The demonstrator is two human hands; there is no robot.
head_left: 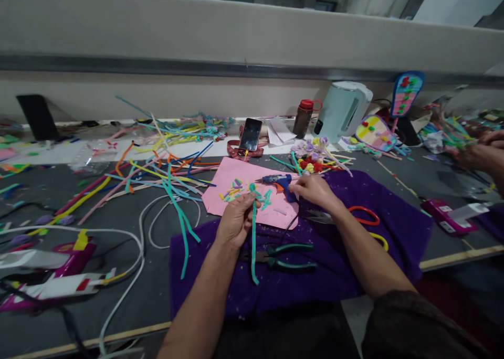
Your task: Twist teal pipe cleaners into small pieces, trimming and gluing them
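Note:
My left hand (236,220) grips a teal pipe cleaner (254,243) that hangs down over a purple cloth (394,228). Its top end sits over a pink sheet (232,176) scattered with small coloured bits. My right hand (315,190) holds a blue glue gun (277,181), nozzle pointing left across the pink sheet toward the pipe cleaner. Green-handled pliers (289,256) lie on the cloth between my forearms.
Loose pipe cleaners (157,175) and white cords (137,233) cover the grey table at left. A phone (251,134), red-capped bottle (303,118), white kettle (342,109) and a flower bundle (311,157) stand behind. Another person's hand (480,151) works at right.

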